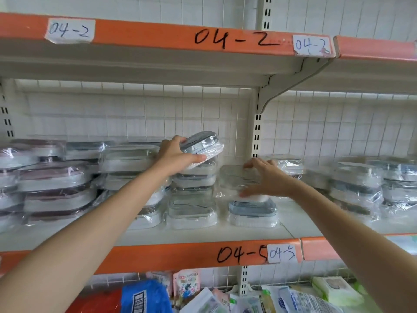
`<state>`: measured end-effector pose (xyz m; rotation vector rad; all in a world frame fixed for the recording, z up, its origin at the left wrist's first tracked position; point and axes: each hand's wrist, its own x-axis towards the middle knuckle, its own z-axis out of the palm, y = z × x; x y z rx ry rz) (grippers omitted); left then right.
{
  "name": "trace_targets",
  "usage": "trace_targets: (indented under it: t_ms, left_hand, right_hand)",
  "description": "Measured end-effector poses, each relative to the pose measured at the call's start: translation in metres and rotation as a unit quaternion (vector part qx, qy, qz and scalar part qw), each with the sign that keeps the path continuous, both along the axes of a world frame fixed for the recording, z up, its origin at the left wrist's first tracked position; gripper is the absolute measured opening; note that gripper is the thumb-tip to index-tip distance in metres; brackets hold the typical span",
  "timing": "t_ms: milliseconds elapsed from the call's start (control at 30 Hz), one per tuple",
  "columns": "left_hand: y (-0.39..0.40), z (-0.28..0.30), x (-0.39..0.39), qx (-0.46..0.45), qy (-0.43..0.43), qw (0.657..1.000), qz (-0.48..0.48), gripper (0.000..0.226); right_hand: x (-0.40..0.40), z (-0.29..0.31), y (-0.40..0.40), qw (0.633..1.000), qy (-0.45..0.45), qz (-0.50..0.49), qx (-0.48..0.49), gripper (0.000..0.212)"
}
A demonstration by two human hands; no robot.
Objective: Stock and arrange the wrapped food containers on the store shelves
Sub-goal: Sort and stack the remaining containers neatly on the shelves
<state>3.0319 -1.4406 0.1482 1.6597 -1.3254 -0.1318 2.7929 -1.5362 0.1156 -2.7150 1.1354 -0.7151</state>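
My left hand (178, 155) grips a wrapped grey-lidded food container (203, 145), tilted, at the top of the middle stack (191, 199) on the shelf marked 04-5 (225, 251). To its right my right hand (264, 179) has its fingers spread over a blurred wrapped container (237, 179) that sits above a blue-lidded one (252, 211). The blur hides whether those fingers curl round it. Stacks of pink-lidded containers (54, 184) fill the shelf's left side.
More wrapped containers (361, 186) are stacked on the neighbouring shelf at the right. An upright post (256, 136) with a bracket divides the two bays. The shelf marked 04-2 (203, 41) hangs overhead. Packaged goods (203, 297) lie below.
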Motion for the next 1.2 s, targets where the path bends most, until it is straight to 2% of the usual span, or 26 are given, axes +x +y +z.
trace_targets:
  t_ms: [67,200,267,533,667,833,1000,1067,1200]
  left_hand:
    - [0.006,0.002,0.0,-0.009,0.024,0.999,-0.029,0.07]
    - [0.017,0.003,0.0,-0.026,0.025,0.999,-0.036,0.069]
    - [0.02,0.004,0.002,-0.024,0.015,0.999,-0.032,0.07]
    - [0.021,0.002,0.004,-0.018,0.021,0.999,-0.032,0.071]
    - [0.016,-0.001,0.0,-0.009,0.009,0.999,-0.035,0.069]
    - [-0.004,-0.002,-0.008,0.003,-0.035,0.999,-0.024,0.077]
    - [-0.034,-0.007,-0.043,0.032,-0.103,0.991,-0.077,0.084]
    - [-0.045,-0.014,-0.053,0.038,-0.112,0.988,-0.095,0.083]
    - [-0.059,-0.024,-0.055,0.034,-0.108,0.99,-0.09,0.084]
  right_hand:
    - [0.027,-0.003,0.008,0.999,0.019,0.045,0.01,0.08]
    - [0.079,-0.019,0.019,0.993,-0.033,0.079,0.082,0.078]
    - [0.094,-0.03,0.02,0.99,-0.03,0.096,0.101,0.071]
    - [0.083,-0.029,0.011,0.979,-0.045,0.122,0.158,0.064]
    - [0.07,-0.029,0.007,0.98,-0.067,0.115,0.151,0.069]
    - [0.033,-0.02,-0.003,0.998,-0.017,0.045,0.046,0.059]
    - [-0.028,-0.006,-0.036,0.995,0.006,-0.091,-0.051,0.057]
    - [-0.047,0.0,-0.052,0.988,0.003,-0.138,-0.071,0.066]
    - [-0.066,-0.001,-0.084,0.979,0.068,-0.189,-0.037,0.089]
